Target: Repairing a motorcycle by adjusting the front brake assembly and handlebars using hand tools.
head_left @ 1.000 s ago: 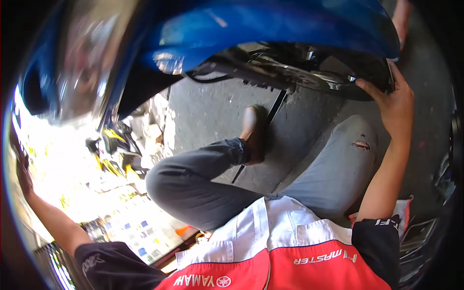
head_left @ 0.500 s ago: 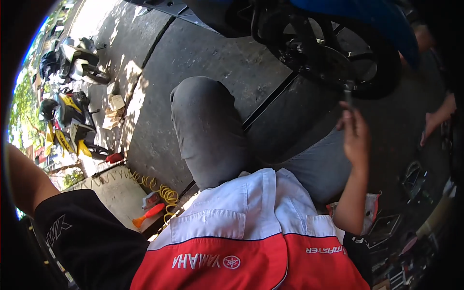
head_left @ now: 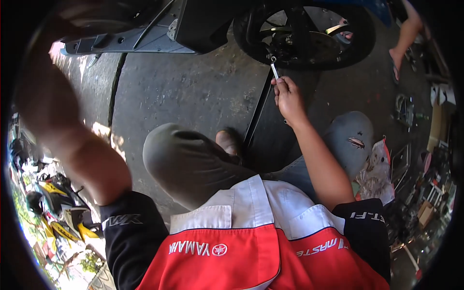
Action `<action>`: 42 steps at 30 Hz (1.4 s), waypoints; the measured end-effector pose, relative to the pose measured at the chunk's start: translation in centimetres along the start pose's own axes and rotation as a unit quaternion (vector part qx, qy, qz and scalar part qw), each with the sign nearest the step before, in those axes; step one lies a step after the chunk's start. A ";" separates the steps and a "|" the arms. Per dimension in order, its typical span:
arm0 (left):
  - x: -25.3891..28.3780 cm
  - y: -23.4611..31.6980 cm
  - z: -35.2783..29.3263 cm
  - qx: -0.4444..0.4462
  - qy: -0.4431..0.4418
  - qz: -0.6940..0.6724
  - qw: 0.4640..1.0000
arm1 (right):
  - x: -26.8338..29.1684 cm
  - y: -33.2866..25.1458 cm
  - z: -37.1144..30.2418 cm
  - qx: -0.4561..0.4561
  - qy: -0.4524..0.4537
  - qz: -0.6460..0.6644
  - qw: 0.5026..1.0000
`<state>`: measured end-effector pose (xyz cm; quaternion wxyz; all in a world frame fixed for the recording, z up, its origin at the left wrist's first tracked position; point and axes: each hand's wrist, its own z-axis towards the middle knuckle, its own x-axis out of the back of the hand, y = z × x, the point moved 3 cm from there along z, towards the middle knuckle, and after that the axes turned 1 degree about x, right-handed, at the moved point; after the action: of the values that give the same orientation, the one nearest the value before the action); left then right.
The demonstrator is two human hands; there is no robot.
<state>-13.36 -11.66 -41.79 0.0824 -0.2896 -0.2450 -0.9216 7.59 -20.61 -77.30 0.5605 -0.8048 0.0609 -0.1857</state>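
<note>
My right hand (head_left: 291,101) is closed round a combination wrench (head_left: 275,71). The ring end of the wrench points up at the hub side of a motorcycle wheel (head_left: 362,48); whether it touches a bolt I cannot tell. Past the lower side of that hand, the wrench's other end just shows. My left arm reaches up along the left rim beside the blue-and-black motorcycle (head_left: 203,29). The left hand (head_left: 43,96) is dark and smeared, so its fingers and anything it touches stay hidden.
A person's leg with a flip-flop (head_left: 395,67) stands at right beyond the wheel; part of a hand (head_left: 345,33) shows through the spokes. A plastic bag (head_left: 377,174) lies by my knee. Tools and parts clutter the right side. A yellow-black motorcycle (head_left: 60,208) stands at left.
My view has shifted, bringing the wheel further left and up. The right hand has moved left with the wrench, nearer the hub. My left arm has swung up from the left edge towards the motorcycle.
</note>
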 end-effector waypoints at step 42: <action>-28.0 -14.6 -11.0 0.213 -0.428 0.374 0.795 | 86.9 59.8 -9.1 -0.283 0.340 -0.589 0.677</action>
<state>-0.16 -4.25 -71.56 0.3673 -0.6986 -0.3179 -0.5253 91.15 -77.00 -109.83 0.0218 -0.6756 -0.1894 -0.7122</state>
